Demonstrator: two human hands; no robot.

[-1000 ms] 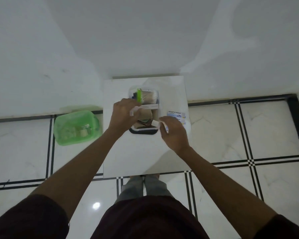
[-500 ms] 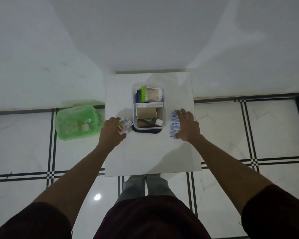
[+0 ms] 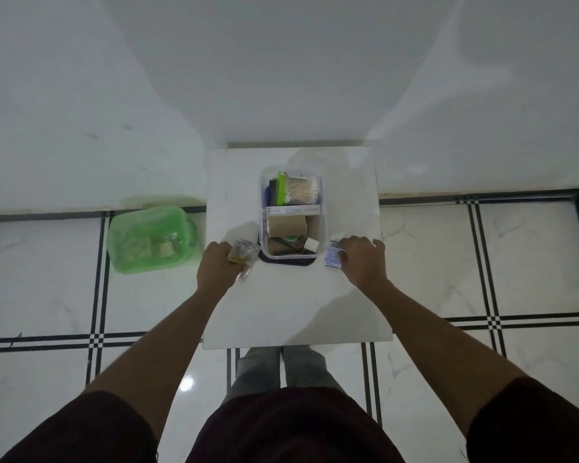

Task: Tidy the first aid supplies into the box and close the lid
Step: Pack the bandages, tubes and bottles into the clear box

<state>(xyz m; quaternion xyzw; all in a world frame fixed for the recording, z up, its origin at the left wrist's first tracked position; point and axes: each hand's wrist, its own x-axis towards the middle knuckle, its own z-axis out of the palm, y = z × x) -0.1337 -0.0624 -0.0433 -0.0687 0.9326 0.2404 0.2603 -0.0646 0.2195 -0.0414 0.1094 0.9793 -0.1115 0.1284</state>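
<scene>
Nearest, the left hand (image 3: 218,267) sits at about 8 o'clock of the box, its grip closed around a small clear-wrapped packet (image 3: 244,254) just beside the box's near-left corner, while the right hand (image 3: 361,262) lies at about 4 o'clock with fingers spread flat on a white antiseptic sachet (image 3: 333,254) on the white worktop (image 3: 291,305), holding nothing. Beyond them the clear box (image 3: 324,228) stands open, packed with brown rolls near and cotton buds (image 3: 301,191) far. At 9 o'clock, on the floor, sits a green container (image 3: 147,225).
</scene>
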